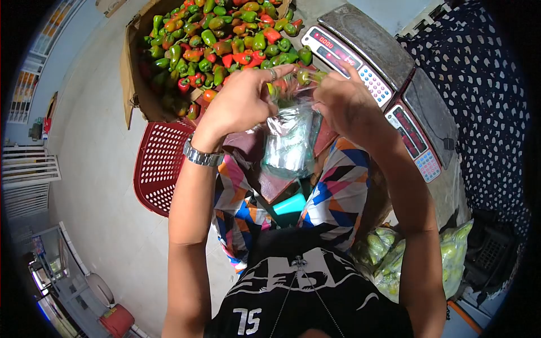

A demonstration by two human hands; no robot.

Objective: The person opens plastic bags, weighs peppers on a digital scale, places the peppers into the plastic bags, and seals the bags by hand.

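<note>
A clear plastic bag (288,141) hangs between my hands above my lap, its shiny lower part catching the light. My left hand (245,101) is closed on the left side of the bag's mouth, index finger reaching across the top. On the other side, my right hand (346,104) grips the bag's edge with curled fingers, one finger raised. Some peppers (304,77) show at the bag's mouth; whether they lie inside or behind the film I cannot tell. Just beyond my hands, red and green peppers (225,42) fill a cardboard box (131,67).
A red perforated basket (160,166) sits at left, under the box's near edge. Two digital scales (366,70) stand at right, the farther one reading 0.000. Bags of green produce (451,259) lie at lower right. Something turquoise (289,204) is between my knees.
</note>
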